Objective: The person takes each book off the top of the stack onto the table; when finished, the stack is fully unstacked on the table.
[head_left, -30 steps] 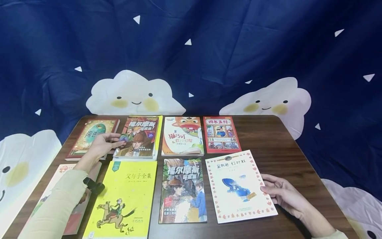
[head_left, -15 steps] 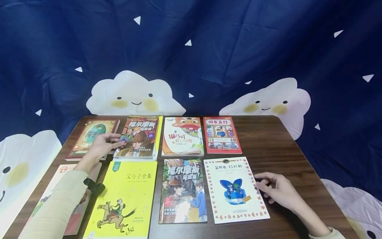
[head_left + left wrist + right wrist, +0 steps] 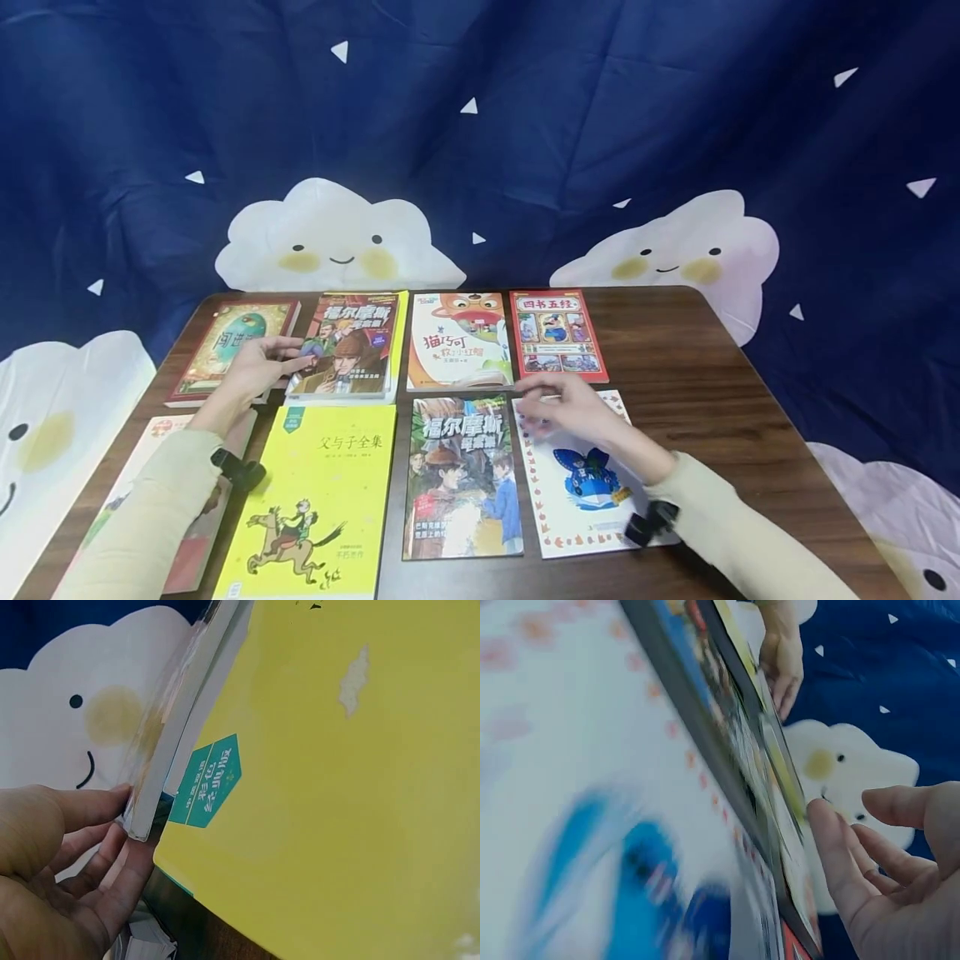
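My left hand (image 3: 258, 367) pinches the left edge of a detective comic book (image 3: 348, 346) at the back. In the left wrist view its thumb (image 3: 90, 806) lies on the cover side and the fingers on the underside. That book lies over a yellow-edged book (image 3: 401, 333). My right hand (image 3: 573, 412), fingers loosely extended and holding nothing, hovers over the top of a white book (image 3: 585, 517) with a blue butterfly picture, partly hiding it. Just beyond that hand lie a cat storybook (image 3: 457, 342) and a red book (image 3: 558, 337).
At the front lie a yellow book (image 3: 300, 500), a second detective book (image 3: 461, 483) and a pink-white book (image 3: 187, 550) partly under the left sleeve. A dark red book (image 3: 217, 333) lies back left. The brown table (image 3: 720, 417) ends at a blue cloth backdrop (image 3: 525, 125).
The white book was shifted left and straightened, then released by my right hand. That hand has since moved left and away from me, over the book's top. My left hand has stayed put.
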### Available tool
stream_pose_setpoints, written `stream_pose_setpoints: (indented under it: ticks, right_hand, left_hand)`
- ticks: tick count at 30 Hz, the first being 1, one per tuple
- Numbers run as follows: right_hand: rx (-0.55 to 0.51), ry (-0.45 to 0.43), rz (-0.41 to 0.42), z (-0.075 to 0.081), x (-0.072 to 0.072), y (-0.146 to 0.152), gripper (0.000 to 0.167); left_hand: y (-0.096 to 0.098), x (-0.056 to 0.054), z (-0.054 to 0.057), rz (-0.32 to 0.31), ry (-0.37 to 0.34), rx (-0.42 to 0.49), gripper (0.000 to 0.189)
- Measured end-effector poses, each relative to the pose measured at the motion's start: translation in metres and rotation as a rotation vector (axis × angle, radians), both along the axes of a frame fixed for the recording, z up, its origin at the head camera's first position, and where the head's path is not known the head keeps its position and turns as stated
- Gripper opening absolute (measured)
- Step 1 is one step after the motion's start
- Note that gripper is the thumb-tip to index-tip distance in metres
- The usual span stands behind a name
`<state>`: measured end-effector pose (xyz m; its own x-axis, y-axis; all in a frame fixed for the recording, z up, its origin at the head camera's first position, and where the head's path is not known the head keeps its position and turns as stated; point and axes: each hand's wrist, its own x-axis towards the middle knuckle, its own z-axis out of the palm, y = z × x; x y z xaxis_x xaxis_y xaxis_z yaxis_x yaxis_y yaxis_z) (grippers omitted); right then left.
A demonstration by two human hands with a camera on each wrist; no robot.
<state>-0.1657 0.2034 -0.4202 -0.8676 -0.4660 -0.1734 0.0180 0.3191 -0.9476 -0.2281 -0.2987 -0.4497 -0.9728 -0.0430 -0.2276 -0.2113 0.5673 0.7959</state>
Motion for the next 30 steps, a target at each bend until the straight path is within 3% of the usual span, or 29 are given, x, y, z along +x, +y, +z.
stream_pose_setpoints:
  ticks: [7, 12, 21, 30]
  right_hand:
    - [-0.157, -0.231, -0.067, -0.009, -0.051, -0.066, 0.046]
    - [-0.228, -0.289, -0.118, -0.02, -0.076, -0.102, 0.043]
    - [-0.27, -0.315, -0.153, -0.021, -0.09, -0.153, 0.045]
    - [-0.288, -0.363, -0.181, -0.029, -0.098, -0.176, 0.044]
  left_hand:
    - [0.0, -0.001, 0.001, -0.013, 0.017, 0.001, 0.064]
    - [0.002, -0.001, 0.003, -0.009, 0.013, 0.003, 0.065]
    - [0.008, -0.004, 0.002, -0.023, 0.013, 0.038, 0.063]
    - [0.014, -0.003, 0.003, -0.029, 0.029, 0.031, 0.066]
